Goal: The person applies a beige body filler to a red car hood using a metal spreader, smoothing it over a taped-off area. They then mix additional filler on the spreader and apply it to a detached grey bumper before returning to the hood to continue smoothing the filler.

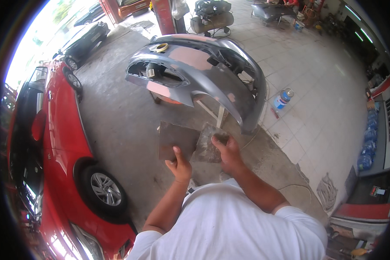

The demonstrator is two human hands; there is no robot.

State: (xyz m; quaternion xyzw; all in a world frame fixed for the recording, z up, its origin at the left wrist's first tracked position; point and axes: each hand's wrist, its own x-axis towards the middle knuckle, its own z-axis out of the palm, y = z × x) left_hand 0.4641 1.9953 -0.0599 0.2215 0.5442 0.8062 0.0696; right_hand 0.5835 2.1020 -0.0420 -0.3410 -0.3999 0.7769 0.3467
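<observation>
My left hand [179, 165] grips a dark, flat, squarish sheet of sandpaper [172, 138] by its lower edge, thumb on top. In my right hand [229, 155] is a second sheet [204, 149], greyer and smeared with pale marks, pinched at its right side under the thumb. The two sheets meet or overlap slightly in front of my chest. Beyond them a grey car bumper [223, 84] with pink filler patches rests on a stand [212, 113]. A roll of yellow tape [161, 47] and a small can-like thing [150, 71] are on the bumper.
A red car [63, 130] stands close on my left. On the tiled floor at right are a blue-labelled bottle [283, 99] and a small red object [274, 113]. An air compressor [212, 21] and a red post [162, 17] are behind the bumper. Blue water bottles [368, 141] line the right side.
</observation>
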